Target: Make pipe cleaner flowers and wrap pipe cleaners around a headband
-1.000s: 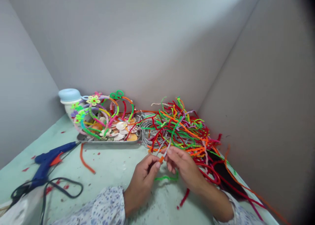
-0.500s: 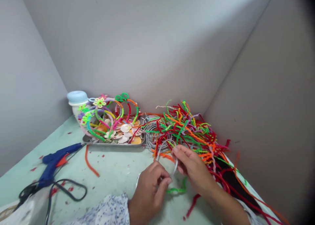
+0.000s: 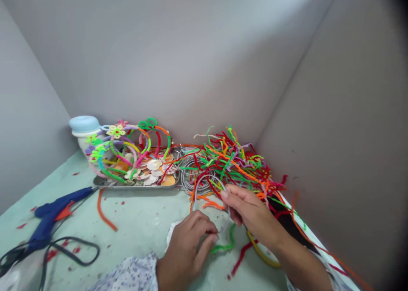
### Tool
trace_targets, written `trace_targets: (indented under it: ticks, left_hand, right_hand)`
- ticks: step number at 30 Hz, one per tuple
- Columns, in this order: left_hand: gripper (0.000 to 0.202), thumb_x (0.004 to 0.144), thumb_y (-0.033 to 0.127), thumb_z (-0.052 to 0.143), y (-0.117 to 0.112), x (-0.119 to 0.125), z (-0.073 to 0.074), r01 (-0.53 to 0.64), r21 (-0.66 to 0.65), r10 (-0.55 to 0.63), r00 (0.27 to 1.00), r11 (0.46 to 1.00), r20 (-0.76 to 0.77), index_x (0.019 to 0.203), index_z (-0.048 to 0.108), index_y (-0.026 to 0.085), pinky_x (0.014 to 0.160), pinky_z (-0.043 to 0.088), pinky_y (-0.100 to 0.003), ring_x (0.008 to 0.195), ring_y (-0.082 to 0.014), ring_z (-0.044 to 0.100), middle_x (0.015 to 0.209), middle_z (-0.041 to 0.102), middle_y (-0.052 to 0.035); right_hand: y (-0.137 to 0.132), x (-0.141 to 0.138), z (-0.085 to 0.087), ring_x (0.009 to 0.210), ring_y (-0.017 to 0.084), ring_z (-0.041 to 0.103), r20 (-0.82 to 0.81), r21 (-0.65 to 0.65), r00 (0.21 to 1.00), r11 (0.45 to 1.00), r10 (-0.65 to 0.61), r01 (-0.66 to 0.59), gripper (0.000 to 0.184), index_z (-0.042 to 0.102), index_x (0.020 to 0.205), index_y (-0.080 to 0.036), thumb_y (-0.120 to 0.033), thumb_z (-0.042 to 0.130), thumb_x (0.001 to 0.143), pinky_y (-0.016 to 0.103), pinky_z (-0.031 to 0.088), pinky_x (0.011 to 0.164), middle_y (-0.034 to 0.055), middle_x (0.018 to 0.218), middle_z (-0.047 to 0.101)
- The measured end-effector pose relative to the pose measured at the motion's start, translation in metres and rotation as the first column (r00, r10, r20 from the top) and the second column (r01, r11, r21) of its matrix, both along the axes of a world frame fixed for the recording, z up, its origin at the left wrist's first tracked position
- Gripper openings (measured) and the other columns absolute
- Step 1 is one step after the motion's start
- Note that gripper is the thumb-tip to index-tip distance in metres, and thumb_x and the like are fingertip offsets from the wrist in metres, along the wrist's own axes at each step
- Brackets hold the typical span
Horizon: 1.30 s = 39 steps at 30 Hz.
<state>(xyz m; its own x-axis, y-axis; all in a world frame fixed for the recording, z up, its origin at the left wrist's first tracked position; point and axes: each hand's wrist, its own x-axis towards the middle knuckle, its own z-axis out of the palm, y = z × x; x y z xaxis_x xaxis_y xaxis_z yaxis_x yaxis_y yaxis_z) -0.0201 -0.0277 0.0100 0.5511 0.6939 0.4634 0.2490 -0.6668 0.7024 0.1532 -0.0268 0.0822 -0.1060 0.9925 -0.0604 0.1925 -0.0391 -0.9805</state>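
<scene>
A thin silvery-white wire hoop (image 3: 219, 179) arches up between my two hands. My left hand (image 3: 191, 245) is closed, its thumb and forefinger pinching the lower end of the hoop. My right hand (image 3: 250, 210) grips the hoop's right side between thumb and fingers. Below the hands lie a green fuzzy pipe cleaner (image 3: 232, 239) and a dark red one (image 3: 239, 261). Beneath my right forearm curves a yellow band (image 3: 263, 257), partly hidden. Just beyond the hoop are a coil of silvery wire rings (image 3: 185, 178) and a tangled heap of coloured pipe cleaners (image 3: 236, 163).
A metal tray (image 3: 137, 187) of shells holds several headbands (image 3: 143, 134) wrapped in pipe cleaners. Behind it at left stands a white jar with a blue lid (image 3: 84, 124). A blue glue gun (image 3: 47, 223) with a black cord lies at left, near an orange strip (image 3: 103, 214). Grey walls enclose the table.
The hoop now stands up in a wider arch between my hands, still held by both. The yellow band has come into view under my right forearm. The whole view has shifted slightly.
</scene>
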Motion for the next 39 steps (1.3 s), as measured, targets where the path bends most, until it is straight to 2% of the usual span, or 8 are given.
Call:
trace_targets:
  ticks: [10, 16, 22, 25, 29, 32, 35, 39]
  left_hand:
    - [0.011, 0.088, 0.016, 0.047, 0.001, 0.002, -0.004, 0.036, 0.063, -0.031, 0.996, 0.997, -0.087, 0.091, 0.057, 0.019, 0.072, 0.045, -0.030, 0.084, -0.0189, 0.056, 0.090, 0.059, -0.0077]
    - [0.020, 0.087, 0.013, 0.042, 0.005, 0.006, -0.015, -0.003, 0.162, 0.008, 0.999, 0.987, -0.033, 0.087, 0.061, 0.020, 0.065, 0.048, -0.026, 0.077, -0.0178, 0.059, 0.080, 0.061, -0.0074]
    - [0.014, 0.083, 0.018, 0.048, 0.007, 0.007, -0.026, -0.053, 0.044, 0.049, 0.995, 0.998, 0.090, 0.083, 0.062, 0.020, 0.064, 0.051, -0.026, 0.072, -0.0179, 0.062, 0.078, 0.064, -0.0053]
    - [0.013, 0.082, 0.018, 0.052, 0.006, 0.007, -0.023, -0.062, -0.017, 0.063, 0.989, 0.998, 0.133, 0.086, 0.065, 0.019, 0.065, 0.052, -0.027, 0.074, -0.0194, 0.063, 0.082, 0.067, -0.0056]
    - [0.019, 0.083, 0.017, 0.052, 0.007, 0.003, -0.014, -0.067, 0.046, 0.057, 0.980, 0.997, 0.188, 0.096, 0.065, 0.022, 0.071, 0.053, -0.027, 0.084, -0.0191, 0.064, 0.094, 0.067, -0.0062]
    - [0.027, 0.085, 0.010, 0.050, 0.010, 0.001, -0.008, -0.132, 0.108, 0.107, 0.971, 0.985, 0.214, 0.101, 0.065, 0.026, 0.078, 0.052, -0.024, 0.091, -0.0154, 0.063, 0.099, 0.065, -0.0038]
    - [0.029, 0.086, 0.008, 0.052, 0.012, -0.001, -0.005, -0.215, 0.083, 0.191, 0.953, 0.973, 0.234, 0.102, 0.065, 0.028, 0.082, 0.050, -0.022, 0.094, -0.0133, 0.062, 0.101, 0.062, -0.0017]
    - [0.024, 0.087, 0.012, 0.052, 0.012, -0.001, -0.005, -0.263, -0.005, 0.256, 0.938, 0.965, 0.234, 0.101, 0.065, 0.027, 0.087, 0.048, -0.025, 0.099, -0.0142, 0.059, 0.103, 0.061, -0.0021]
  right_hand:
    - [-0.010, 0.000, 0.009, 0.058, 0.010, 0.036, 0.192, 0.120, 0.963, 0.969, 0.191, -0.216, 0.030, 0.042, 0.067, -0.019, -0.034, 0.043, 0.092, 0.022, 0.030, 0.054, -0.0051, 0.062, 0.039]
    - [-0.016, -0.010, 0.007, 0.060, 0.009, 0.037, 0.455, 0.232, 0.862, 0.905, 0.224, -0.357, 0.028, 0.038, 0.065, -0.019, -0.025, 0.048, 0.091, 0.021, 0.029, 0.055, -0.0056, 0.064, 0.040]
    - [-0.025, -0.017, 0.006, 0.074, 0.011, 0.050, 0.588, 0.324, 0.766, 0.792, 0.261, -0.518, 0.014, 0.050, 0.074, -0.019, -0.020, 0.052, 0.088, 0.022, 0.038, 0.070, -0.0018, 0.077, 0.054]
    - [-0.028, -0.019, 0.008, 0.080, 0.013, 0.054, 0.599, 0.342, 0.754, 0.766, 0.268, -0.544, 0.010, 0.055, 0.079, -0.019, -0.020, 0.052, 0.089, 0.022, 0.041, 0.074, 0.0004, 0.082, 0.059]
    - [-0.027, -0.016, 0.014, 0.093, 0.013, 0.058, 0.526, 0.392, 0.803, 0.758, 0.280, -0.521, 0.014, 0.060, 0.097, -0.019, -0.015, 0.049, 0.089, 0.022, 0.043, 0.082, 0.0031, 0.100, 0.065]
    - [-0.018, -0.006, 0.018, 0.088, 0.012, 0.060, 0.516, 0.436, 0.841, 0.796, 0.161, -0.420, 0.022, 0.062, 0.105, -0.023, -0.017, 0.047, 0.091, 0.023, 0.044, 0.078, 0.0010, 0.096, 0.067]
    - [-0.002, 0.017, 0.018, 0.082, 0.013, 0.061, 0.519, 0.517, 0.848, 0.830, -0.108, -0.211, 0.018, 0.066, 0.096, -0.021, -0.021, 0.049, 0.090, 0.023, 0.045, 0.075, 0.0015, 0.089, 0.068]
    - [0.026, 0.064, 0.009, 0.084, 0.017, 0.062, 0.616, 0.547, 0.694, 0.836, -0.372, -0.038, 0.017, 0.066, 0.094, -0.022, -0.023, 0.050, 0.089, 0.028, 0.045, 0.077, 0.0022, 0.090, 0.068]
